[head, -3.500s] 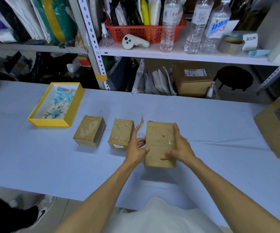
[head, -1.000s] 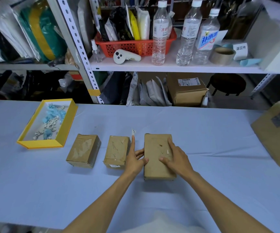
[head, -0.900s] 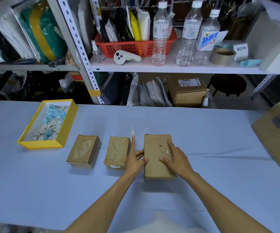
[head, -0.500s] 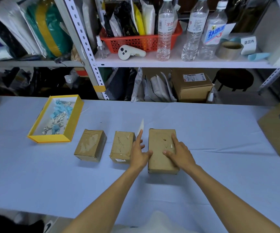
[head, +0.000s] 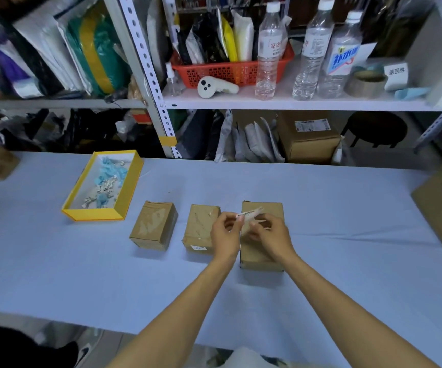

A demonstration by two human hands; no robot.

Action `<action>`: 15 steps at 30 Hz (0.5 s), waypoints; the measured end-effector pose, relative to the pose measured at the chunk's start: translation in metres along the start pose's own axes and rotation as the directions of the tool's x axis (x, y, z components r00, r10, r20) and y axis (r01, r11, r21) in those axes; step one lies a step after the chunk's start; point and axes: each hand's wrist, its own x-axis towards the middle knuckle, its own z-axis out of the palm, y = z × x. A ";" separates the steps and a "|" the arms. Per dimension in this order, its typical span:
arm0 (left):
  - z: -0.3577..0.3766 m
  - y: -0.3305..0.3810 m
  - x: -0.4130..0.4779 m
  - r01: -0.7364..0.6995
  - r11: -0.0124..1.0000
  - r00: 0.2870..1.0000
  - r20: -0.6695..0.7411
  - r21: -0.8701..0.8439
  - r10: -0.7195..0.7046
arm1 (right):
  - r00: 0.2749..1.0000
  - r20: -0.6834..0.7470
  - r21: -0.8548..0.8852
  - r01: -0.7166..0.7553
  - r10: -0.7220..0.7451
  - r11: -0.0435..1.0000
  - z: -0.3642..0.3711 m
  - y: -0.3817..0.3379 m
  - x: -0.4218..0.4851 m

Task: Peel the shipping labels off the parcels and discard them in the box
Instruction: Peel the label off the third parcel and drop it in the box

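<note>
As they meet above the rightmost brown cardboard parcel (head: 261,257), the left hand (head: 226,235) and right hand (head: 271,236) both pinch one small white paper label (head: 250,212), fingers curled, its long axis running left-right, right end slightly raised. Three parcels (head: 201,227) line the pale blue desk (head: 347,224), beside one open yellow box (head: 132,188) holding scraps

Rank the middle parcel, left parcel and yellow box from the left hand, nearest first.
1. Middle parcel, just left of the left hand, which pinches the label.
2. Left parcel, further left.
3. Yellow box, far left and back.
</note>
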 end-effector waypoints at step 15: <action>0.012 0.006 -0.022 -0.086 0.970 0.990 0.130 0.229 0.057 | 0.992 -0.027 0.429 -0.099 0.123 0.898 -0.019 -0.007 -0.028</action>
